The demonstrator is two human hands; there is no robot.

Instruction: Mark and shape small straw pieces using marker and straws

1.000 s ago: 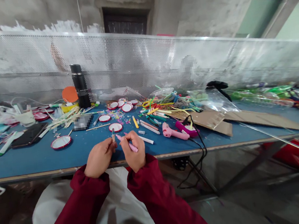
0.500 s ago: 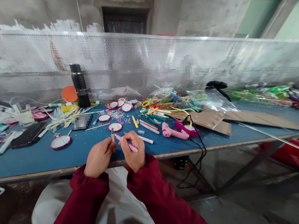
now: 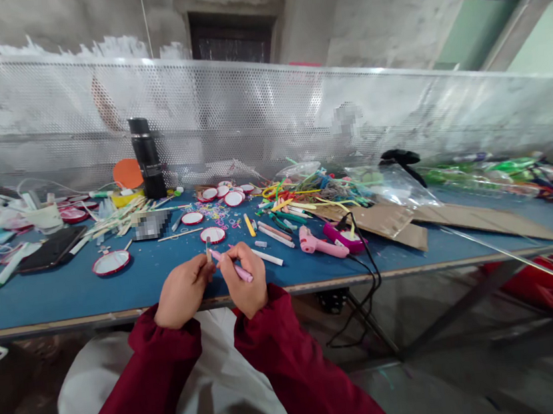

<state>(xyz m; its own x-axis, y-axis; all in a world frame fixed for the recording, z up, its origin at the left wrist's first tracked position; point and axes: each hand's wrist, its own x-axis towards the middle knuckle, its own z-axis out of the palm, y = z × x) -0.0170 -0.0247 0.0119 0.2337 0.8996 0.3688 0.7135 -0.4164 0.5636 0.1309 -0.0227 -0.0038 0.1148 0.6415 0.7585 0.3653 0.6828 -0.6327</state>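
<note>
My left hand (image 3: pixel 182 291) is closed, pinching a small narrow stick (image 3: pixel 208 250) upright between thumb and fingers; its exact kind is too small to make out. A pink marker (image 3: pixel 242 273) lies in the closed grip of my right hand (image 3: pixel 246 284), with its tip pointing at the stick. Both hands are close together over the front edge of the blue table (image 3: pixel 155 282). Just beyond them is a round white disc with a red rim (image 3: pixel 213 235). Beside my right hand lies a white marker (image 3: pixel 268 257).
A pink glue gun (image 3: pixel 322 244) with a black cord rests to the right, near cardboard sheets (image 3: pixel 373 218). Several pens and coloured cords lie behind. Further left are a black bottle (image 3: pixel 148 159), a phone (image 3: pixel 52 249) and another red-rimmed disc (image 3: pixel 111 262).
My right hand and the pink marker have shifted slightly left, toward the stick. My left hand holds the stick in nearly the same place.
</note>
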